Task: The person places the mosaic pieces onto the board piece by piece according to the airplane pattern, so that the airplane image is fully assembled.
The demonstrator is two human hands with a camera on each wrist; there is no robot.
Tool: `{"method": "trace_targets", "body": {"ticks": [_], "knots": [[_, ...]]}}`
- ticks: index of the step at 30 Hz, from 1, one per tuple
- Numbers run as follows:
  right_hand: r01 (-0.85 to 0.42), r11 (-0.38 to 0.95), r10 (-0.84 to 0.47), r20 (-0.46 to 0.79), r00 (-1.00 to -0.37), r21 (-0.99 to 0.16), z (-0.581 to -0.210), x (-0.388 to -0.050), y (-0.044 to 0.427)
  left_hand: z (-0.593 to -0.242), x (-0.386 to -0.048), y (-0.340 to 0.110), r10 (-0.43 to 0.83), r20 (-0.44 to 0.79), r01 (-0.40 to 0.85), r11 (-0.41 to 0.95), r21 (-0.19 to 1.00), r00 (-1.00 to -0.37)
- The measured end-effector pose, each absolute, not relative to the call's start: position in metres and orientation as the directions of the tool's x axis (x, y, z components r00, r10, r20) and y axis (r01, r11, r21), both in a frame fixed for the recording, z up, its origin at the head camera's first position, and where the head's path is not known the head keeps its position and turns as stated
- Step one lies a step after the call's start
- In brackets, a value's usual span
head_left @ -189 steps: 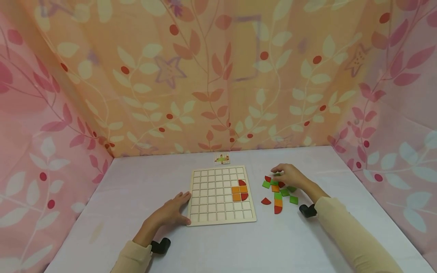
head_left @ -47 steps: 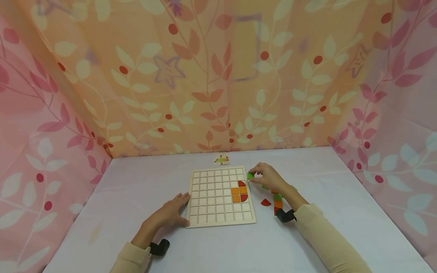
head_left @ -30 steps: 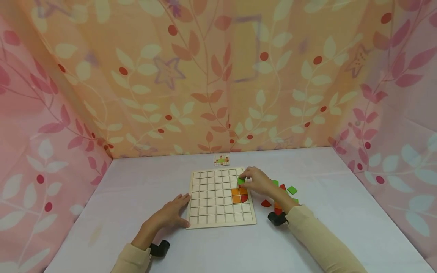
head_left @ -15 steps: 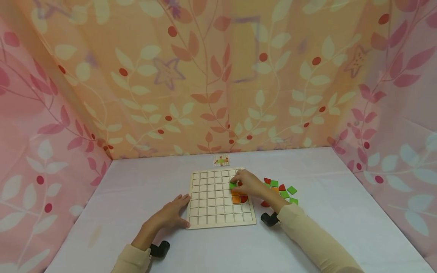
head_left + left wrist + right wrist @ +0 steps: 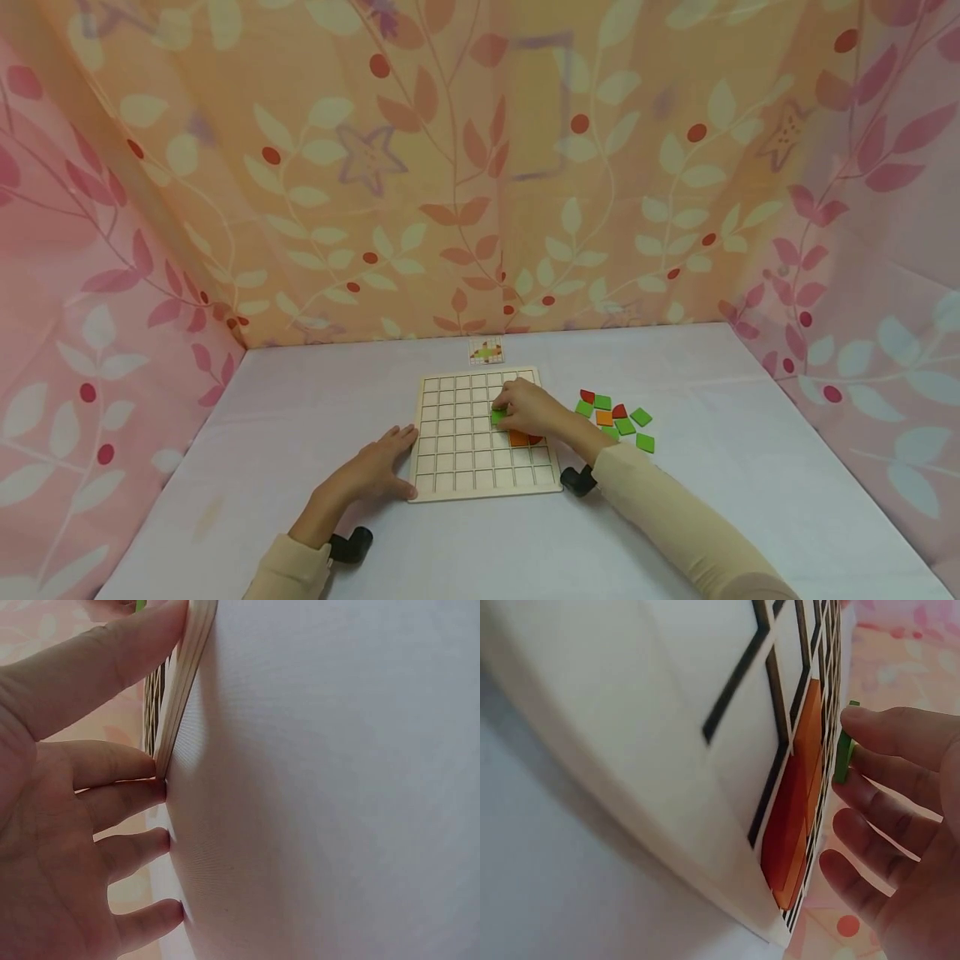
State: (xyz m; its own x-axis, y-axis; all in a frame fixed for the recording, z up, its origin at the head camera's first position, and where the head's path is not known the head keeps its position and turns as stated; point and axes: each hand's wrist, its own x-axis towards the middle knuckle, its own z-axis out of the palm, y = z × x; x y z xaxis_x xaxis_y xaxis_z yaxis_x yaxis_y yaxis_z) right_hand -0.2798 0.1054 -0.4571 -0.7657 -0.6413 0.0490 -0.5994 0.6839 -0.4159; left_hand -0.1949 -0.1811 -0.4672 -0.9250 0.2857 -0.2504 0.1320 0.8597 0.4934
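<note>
A square wooden grid board lies on the table. My left hand rests at its left edge, the thumb on the near corner and the fingers spread straight along the side, as the left wrist view shows. Over the board's right half, my right hand pinches a green square tile between thumb and fingers. In the right wrist view that tile is held just above the grid. An orange square tile and a red quarter-round tile sit in cells beneath the right hand, which hides the others there.
Loose tiles lie right of the board: several green squares, an orange square and red quarter-rounds. A small pattern card lies behind the board. Floral cloth walls the table at the back and sides.
My right hand has picked up a green tile from the loose pile and carried it left over the board, past the orange and red tiles. The left hand has stayed at the board's edge.
</note>
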Motion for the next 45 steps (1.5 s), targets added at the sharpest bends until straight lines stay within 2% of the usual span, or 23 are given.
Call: {"method": "trace_targets", "body": {"ticks": [11,19,32,37,45], "knots": [[-0.619,0.705,-0.653,0.023,-0.757,-0.346,-0.461,-0.28,0.101,-0.467,-0.194,-0.181,0.282,-0.25,0.126,0.858,0.498,-0.926],[-0.585,0.726,-0.626,0.004,-0.78,-0.362,-0.46,-0.278,0.099,-0.467,-0.195,-0.182,0.302,-0.239,0.15,0.854,0.499,-0.923],[-0.607,0.713,-0.64,0.026,-0.768,-0.351,-0.461,-0.278,0.101,-0.469,-0.196,-0.182,0.306,-0.242,0.151,0.852,0.501,-0.921],[-0.59,0.717,-0.631,0.016,-0.776,-0.371,-0.46,-0.278,0.102,-0.469,-0.197,-0.182,0.305,-0.243,0.152,0.855,0.496,-0.921],[-0.533,0.695,-0.59,0.043,-0.807,-0.482,-0.455,-0.278,0.113,-0.468,-0.196,-0.182,0.311,-0.241,0.157,0.852,0.499,-0.919]]}}
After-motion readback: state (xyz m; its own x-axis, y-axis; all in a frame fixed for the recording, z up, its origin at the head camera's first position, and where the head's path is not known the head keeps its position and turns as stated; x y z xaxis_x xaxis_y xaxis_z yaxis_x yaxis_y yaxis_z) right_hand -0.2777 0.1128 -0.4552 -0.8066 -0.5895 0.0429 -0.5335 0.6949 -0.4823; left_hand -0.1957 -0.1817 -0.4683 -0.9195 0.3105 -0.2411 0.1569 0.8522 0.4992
